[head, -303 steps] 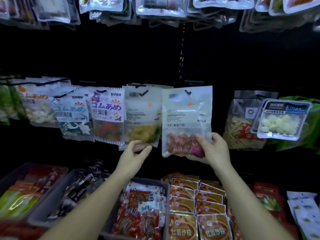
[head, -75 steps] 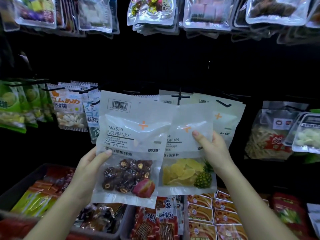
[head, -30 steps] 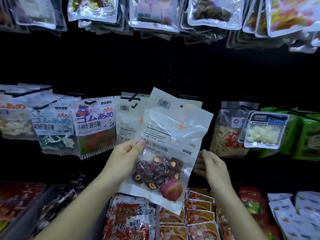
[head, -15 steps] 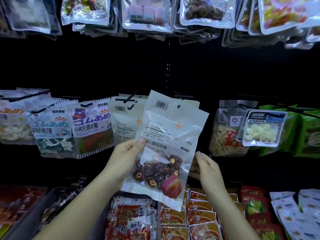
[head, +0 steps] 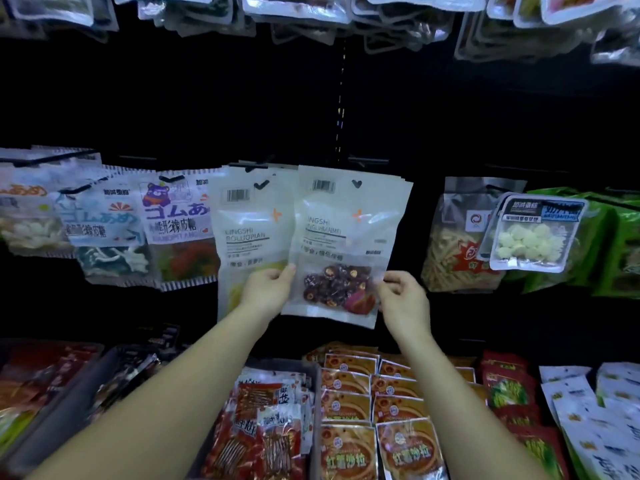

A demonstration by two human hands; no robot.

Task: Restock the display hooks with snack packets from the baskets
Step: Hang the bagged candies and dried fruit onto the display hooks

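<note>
1. dried-fruit packet is now upright and square at the hook row, centre of view; half a second back it was tilted and lower.
2. left hand pinches its lower left edge, as before.
3. right hand, earlier just beside the packet, now pinches the lower right edge.
4. hang hole at the packet's 12 o'clock; cannot tell whether a hook is through it.
5. pineapple packet hangs at its 9 o'clock, edge overlapped.
6. judgement: hanging nearly done; baskets at 6 o'clock hold more stock.

hung packets crowd left, dark gap right
</note>
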